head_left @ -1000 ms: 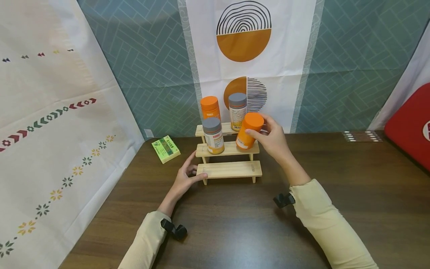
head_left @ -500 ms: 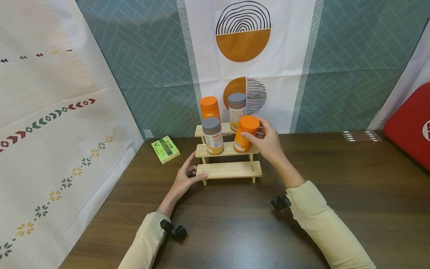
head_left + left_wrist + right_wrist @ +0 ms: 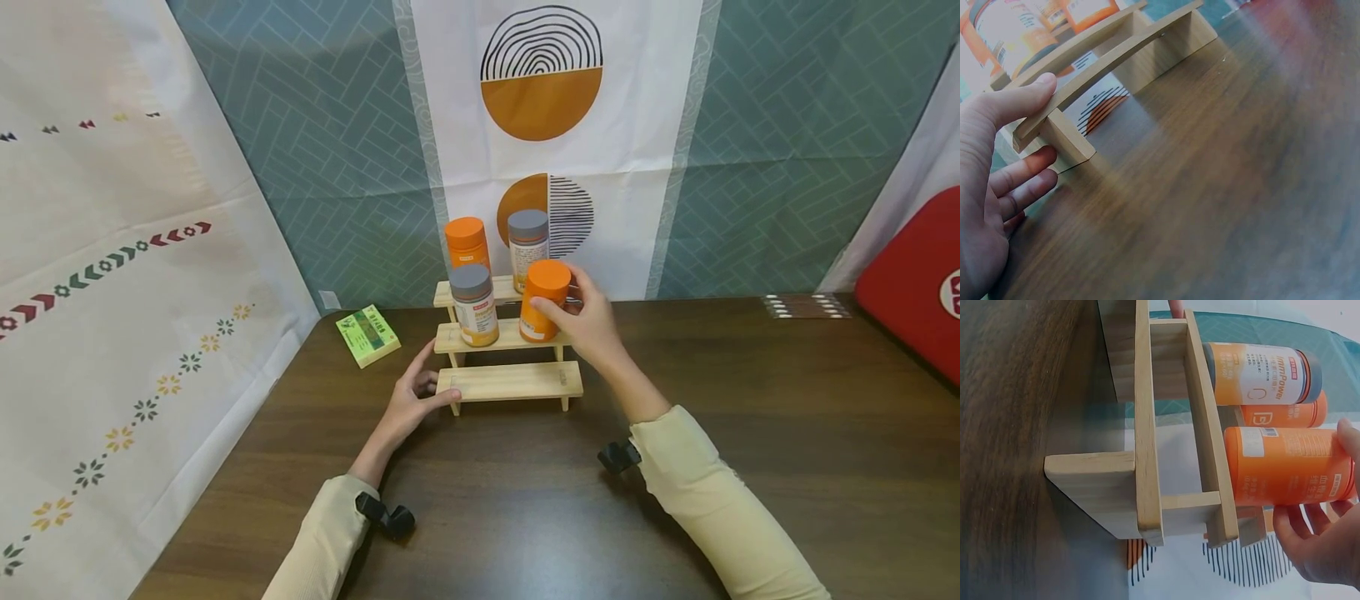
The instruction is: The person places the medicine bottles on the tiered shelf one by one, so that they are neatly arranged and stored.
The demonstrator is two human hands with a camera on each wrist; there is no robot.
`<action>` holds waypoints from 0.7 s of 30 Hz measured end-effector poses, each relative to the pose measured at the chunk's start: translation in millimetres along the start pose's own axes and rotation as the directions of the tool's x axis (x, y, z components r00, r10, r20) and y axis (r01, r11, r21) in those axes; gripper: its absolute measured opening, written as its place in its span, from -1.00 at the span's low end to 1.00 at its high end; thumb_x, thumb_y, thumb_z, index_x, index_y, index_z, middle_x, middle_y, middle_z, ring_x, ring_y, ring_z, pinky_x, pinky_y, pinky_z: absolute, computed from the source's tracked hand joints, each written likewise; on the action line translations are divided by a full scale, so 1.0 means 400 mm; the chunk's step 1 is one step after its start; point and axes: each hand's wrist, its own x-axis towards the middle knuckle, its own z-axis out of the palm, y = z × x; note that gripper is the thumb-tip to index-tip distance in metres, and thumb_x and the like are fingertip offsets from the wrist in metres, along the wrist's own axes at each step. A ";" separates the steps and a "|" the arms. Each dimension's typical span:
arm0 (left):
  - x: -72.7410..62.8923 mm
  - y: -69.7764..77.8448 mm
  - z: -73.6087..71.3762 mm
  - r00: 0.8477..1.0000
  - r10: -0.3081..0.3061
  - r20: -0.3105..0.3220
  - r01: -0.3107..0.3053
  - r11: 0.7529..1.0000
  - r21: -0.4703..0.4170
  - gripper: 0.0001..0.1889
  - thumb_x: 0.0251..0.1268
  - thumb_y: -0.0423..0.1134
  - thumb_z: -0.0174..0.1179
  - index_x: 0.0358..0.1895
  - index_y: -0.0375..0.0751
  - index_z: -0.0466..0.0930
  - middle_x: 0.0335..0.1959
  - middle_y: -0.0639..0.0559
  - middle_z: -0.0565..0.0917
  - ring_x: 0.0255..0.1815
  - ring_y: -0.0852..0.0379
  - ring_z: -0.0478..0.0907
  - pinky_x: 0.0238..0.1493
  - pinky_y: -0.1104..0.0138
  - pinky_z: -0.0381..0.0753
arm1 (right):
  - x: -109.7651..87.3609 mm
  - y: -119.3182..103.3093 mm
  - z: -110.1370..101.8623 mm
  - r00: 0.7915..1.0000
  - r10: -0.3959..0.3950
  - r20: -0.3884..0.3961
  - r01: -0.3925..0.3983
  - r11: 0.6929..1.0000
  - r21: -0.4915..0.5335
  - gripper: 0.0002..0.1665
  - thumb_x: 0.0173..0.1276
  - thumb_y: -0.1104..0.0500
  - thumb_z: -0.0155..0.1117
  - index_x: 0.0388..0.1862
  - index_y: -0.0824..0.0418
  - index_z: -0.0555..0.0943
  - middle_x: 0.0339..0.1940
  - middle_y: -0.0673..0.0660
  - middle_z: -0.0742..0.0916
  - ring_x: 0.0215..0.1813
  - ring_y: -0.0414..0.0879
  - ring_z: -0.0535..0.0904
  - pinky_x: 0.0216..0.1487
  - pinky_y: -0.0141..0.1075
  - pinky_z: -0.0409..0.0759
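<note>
My right hand (image 3: 591,323) holds an orange bottle (image 3: 1291,465) with an orange cap, thumb at its front and fingers round its far side. The bottle stands upright at the right end of the middle step of a wooden three-step rack (image 3: 510,381). With my left hand (image 3: 408,404) I grip the left end of the lowest step; in the left wrist view the thumb (image 3: 1029,100) lies on top and the fingers are beneath. To the left on the middle step is a grey-capped bottle (image 3: 475,307). Another orange bottle (image 3: 467,242) and a grey-capped one (image 3: 528,246) occupy the top step.
A small green-yellow box (image 3: 367,336) lies on the dark wooden table (image 3: 510,508) left of the rack. Right of it, by the wall, is a flat strip with light pieces (image 3: 806,306). A red case (image 3: 918,283) stands at the far right. Patterned cloth hangs behind.
My right hand has shifted the orange bottle leftward on the middle step, and the bottle has gone from tilted to upright. The left hand keeps its place on the rack.
</note>
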 end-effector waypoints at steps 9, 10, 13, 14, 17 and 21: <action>-0.001 0.002 0.000 1.000 -0.005 -0.001 0.005 1.000 0.004 -0.05 0.16 -0.36 0.36 0.57 0.04 0.00 -0.25 -0.09 0.70 -0.27 0.26 0.58 -0.08 0.36 0.47 | 0.001 0.004 0.018 1.000 0.012 -0.019 -0.012 1.000 0.003 -0.31 0.35 0.11 0.33 0.39 0.23 0.34 0.23 0.29 0.56 0.21 0.15 0.52 0.28 -0.02 0.48; -0.001 0.001 0.000 1.000 -0.008 -0.001 0.008 1.000 0.002 -0.05 0.16 -0.36 0.36 0.57 0.05 0.00 -0.27 -0.04 0.70 -0.26 0.26 0.58 -0.08 0.36 0.47 | 0.001 0.005 0.020 1.000 0.016 -0.022 -0.016 1.000 0.002 -0.31 0.34 0.11 0.34 0.39 0.23 0.35 0.22 0.29 0.56 0.19 0.16 0.54 0.27 -0.02 0.48; -0.001 -0.003 0.001 1.000 -0.013 0.004 0.013 1.000 -0.001 -0.05 0.17 -0.36 0.36 0.57 0.06 -0.01 -0.29 0.04 0.70 -0.26 0.28 0.59 -0.08 0.36 0.48 | 0.000 0.008 0.027 0.999 0.019 -0.030 -0.019 1.000 -0.012 -0.27 0.33 0.09 0.35 0.42 0.22 0.33 0.23 0.29 0.56 0.21 0.17 0.52 0.28 -0.02 0.47; -0.001 -0.004 0.001 1.000 -0.014 0.005 0.014 1.000 -0.002 -0.05 0.17 -0.36 0.36 0.57 0.07 -0.01 -0.29 0.04 0.70 -0.26 0.28 0.59 -0.08 0.36 0.48 | -0.001 0.009 0.028 0.999 0.019 -0.034 -0.019 1.000 -0.019 -0.26 0.33 0.10 0.35 0.43 0.22 0.32 0.24 0.29 0.56 0.22 0.16 0.51 0.29 -0.02 0.46; -0.001 -0.006 0.002 1.000 -0.016 0.006 0.015 1.000 0.002 -0.05 0.17 -0.36 0.36 0.57 0.08 -0.01 -0.26 -0.05 0.70 -0.26 0.28 0.58 -0.08 0.36 0.48 | 0.000 0.011 0.031 0.999 0.012 -0.042 -0.014 0.999 -0.037 -0.23 0.32 0.11 0.36 0.45 0.23 0.30 0.27 0.29 0.54 0.28 0.14 0.46 0.31 -0.02 0.44; 0.000 -0.003 0.000 1.000 -0.007 0.000 0.007 1.000 0.004 -0.05 0.17 -0.37 0.36 0.57 0.08 0.00 -0.23 -0.20 0.70 -0.26 0.26 0.58 -0.08 0.35 0.47 | 0.001 0.009 0.032 0.999 0.004 -0.048 -0.007 0.999 -0.051 -0.21 0.30 0.11 0.38 0.44 0.25 0.30 0.26 0.29 0.55 0.28 0.12 0.45 0.31 -0.02 0.44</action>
